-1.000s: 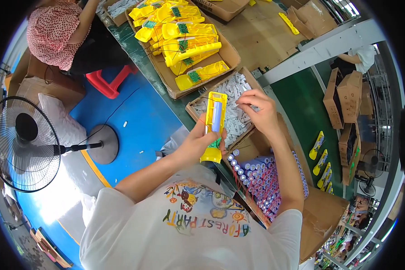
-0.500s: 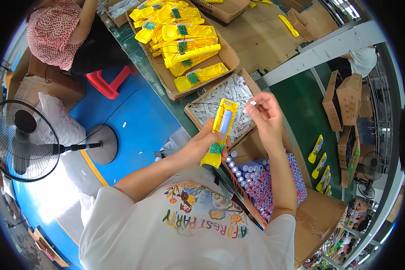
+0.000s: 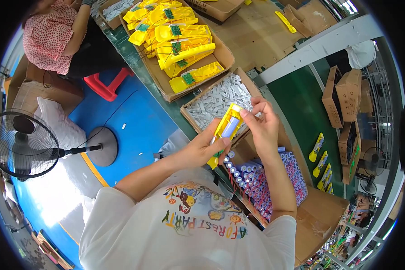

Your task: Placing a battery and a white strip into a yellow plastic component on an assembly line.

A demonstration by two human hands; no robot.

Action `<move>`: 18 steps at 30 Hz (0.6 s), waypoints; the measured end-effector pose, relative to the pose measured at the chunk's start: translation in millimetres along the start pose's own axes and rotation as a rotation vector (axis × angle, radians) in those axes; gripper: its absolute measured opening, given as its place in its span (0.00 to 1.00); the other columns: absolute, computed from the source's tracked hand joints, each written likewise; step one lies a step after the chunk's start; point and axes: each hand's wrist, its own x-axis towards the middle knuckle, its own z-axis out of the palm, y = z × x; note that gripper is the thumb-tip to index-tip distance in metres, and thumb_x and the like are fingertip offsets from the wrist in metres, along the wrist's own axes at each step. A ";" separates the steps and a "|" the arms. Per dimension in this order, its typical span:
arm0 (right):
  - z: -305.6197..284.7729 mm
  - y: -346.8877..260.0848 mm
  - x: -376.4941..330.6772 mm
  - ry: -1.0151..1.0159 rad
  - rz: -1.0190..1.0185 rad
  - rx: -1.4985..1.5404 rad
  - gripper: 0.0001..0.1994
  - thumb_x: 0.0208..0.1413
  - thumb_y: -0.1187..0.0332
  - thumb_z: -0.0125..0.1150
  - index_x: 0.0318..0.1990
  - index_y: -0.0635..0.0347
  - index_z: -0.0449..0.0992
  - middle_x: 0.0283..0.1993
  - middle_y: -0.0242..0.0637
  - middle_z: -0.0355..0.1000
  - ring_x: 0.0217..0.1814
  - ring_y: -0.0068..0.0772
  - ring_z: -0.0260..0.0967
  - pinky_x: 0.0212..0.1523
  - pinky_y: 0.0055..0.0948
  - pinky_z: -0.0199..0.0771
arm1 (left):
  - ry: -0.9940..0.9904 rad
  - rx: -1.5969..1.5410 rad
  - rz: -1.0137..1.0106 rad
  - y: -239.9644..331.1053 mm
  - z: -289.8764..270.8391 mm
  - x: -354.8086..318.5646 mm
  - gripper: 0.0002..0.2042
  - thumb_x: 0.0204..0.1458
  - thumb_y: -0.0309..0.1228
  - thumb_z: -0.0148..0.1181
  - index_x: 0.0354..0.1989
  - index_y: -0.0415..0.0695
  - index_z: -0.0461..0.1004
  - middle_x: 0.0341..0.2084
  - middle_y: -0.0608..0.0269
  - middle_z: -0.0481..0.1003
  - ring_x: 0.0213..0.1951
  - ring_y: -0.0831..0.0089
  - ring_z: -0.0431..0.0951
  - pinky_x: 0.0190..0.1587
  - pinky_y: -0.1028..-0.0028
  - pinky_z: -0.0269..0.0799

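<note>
— Left hand (image 3: 201, 149), how is it set?

— Curled shut around the yellow casing (image 3: 225, 132), holding it tilted, its top end pointing far and right, above the near edge of the box of white parts (image 3: 216, 101).

— And the right hand (image 3: 262, 127)?

— Fingers bent, fingertips pinched on the top end of that casing, where a pale blue cell (image 3: 230, 128) sits in its open side.

— What lies nearest?

— Just near the hands, a box of blue and purple cells (image 3: 274, 180), packed upright, to the right of the person's chest.

— Farther off?

— 1 large carton of yellow casings (image 3: 177, 40) with green boards, far and left of the white parts. Beside it sits a co-worker in a red-dotted top (image 3: 47, 38). A floor fan (image 3: 22, 145) stands at the left.
</note>
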 end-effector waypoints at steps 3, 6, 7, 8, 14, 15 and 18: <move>-4.4 -6.9 0.0 -0.094 0.028 0.255 0.04 0.57 0.76 0.57 0.39 0.63 0.73 0.50 0.37 0.68 0.48 0.23 0.66 0.48 0.21 0.67 | -0.073 -0.140 -0.026 2.0 1.1 1.0 0.21 0.65 0.40 0.45 0.59 0.41 0.51 0.35 0.60 0.69 0.32 0.74 0.76 0.38 0.75 0.73; -60.7 -2.3 -6.3 -0.045 0.019 -0.167 0.09 0.62 0.72 0.52 0.46 0.63 0.72 0.43 0.30 0.71 0.44 0.19 0.68 0.45 0.20 0.68 | -0.478 0.215 -0.047 44.3 -18.8 26.3 0.25 0.63 0.38 0.50 0.65 0.42 0.54 0.51 0.53 0.69 0.58 0.66 0.65 0.60 0.66 0.61; -106.7 22.3 5.4 0.137 -0.024 -0.195 0.10 0.64 0.71 0.48 0.49 0.64 0.72 0.44 0.31 0.71 0.45 0.21 0.69 0.45 0.22 0.70 | -0.292 0.446 0.189 37.4 -46.8 34.1 0.18 0.61 0.37 0.53 0.56 0.42 0.68 0.49 0.58 0.72 0.52 0.70 0.71 0.57 0.71 0.64; -146.3 30.8 20.0 0.319 -0.043 -0.155 0.12 0.65 0.70 0.47 0.51 0.63 0.72 0.44 0.32 0.71 0.44 0.23 0.69 0.45 0.24 0.71 | -0.033 0.584 0.192 54.3 -64.0 40.2 0.15 0.59 0.34 0.55 0.52 0.41 0.71 0.48 0.58 0.73 0.50 0.68 0.72 0.56 0.71 0.65; -461.6 219.4 27.8 0.397 0.321 -0.988 0.10 0.62 0.67 0.51 0.44 0.57 0.77 0.47 0.42 0.72 0.47 0.34 0.71 0.51 0.39 0.69 | 0.210 1.703 0.153 58.3 -126.4 78.7 0.18 0.45 0.25 0.59 0.47 0.38 0.70 0.39 0.49 0.72 0.47 0.53 0.72 0.49 0.61 0.69; -453.0 223.0 31.5 0.396 0.317 -0.970 0.10 0.62 0.67 0.51 0.44 0.57 0.77 0.47 0.42 0.72 0.47 0.34 0.71 0.51 0.39 0.69 | 0.110 1.915 0.031 58.4 -137.1 81.7 0.18 0.44 0.26 0.59 0.46 0.38 0.68 0.38 0.49 0.71 0.47 0.51 0.71 0.48 0.62 0.69; -379.7 171.2 30.6 0.347 0.177 -1.627 0.11 0.59 0.67 0.54 0.48 0.54 0.76 0.51 0.44 0.71 0.57 0.45 0.65 0.59 0.42 0.61 | 0.402 1.801 0.317 68.5 -123.2 75.0 0.21 0.43 0.26 0.59 0.49 0.39 0.65 0.36 0.48 0.70 0.45 0.50 0.71 0.48 0.62 0.70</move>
